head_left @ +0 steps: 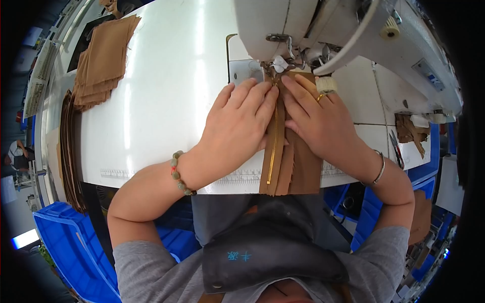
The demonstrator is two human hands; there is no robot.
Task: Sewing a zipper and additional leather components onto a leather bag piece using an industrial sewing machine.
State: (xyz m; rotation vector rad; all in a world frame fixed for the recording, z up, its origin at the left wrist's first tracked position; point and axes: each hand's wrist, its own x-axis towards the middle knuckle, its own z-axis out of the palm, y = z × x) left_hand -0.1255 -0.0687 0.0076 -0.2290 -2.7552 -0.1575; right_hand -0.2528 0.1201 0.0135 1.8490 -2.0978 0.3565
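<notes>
1. Brown fabric panel and brass-toothed zipper lie under both hands; the left hand rests flat, fingers extended together, tips on the zipper tape just before the sewing machine.
2. The right hand has a flat, unclenched grip too, its fingers lying over the panel and its thumb pointing toward the zipper.
3. The zipper runs lengthwise from the needle area to the desk edge, its gold teeth closed in a line on brown tape. A lighter brown strip with a frayed edge shows beside it, and the panel reaches the desk's front edge.
4. Farther left, a stack of brown fabric pieces sits on the desk; at the right are scissors and a crumpled brown scrap.
5. Fingers and machine parts hide the zipper's top, so the needle's contact is hard to make out. The left thumb is mostly covered, and the sewing machine's top is cut off.
</notes>
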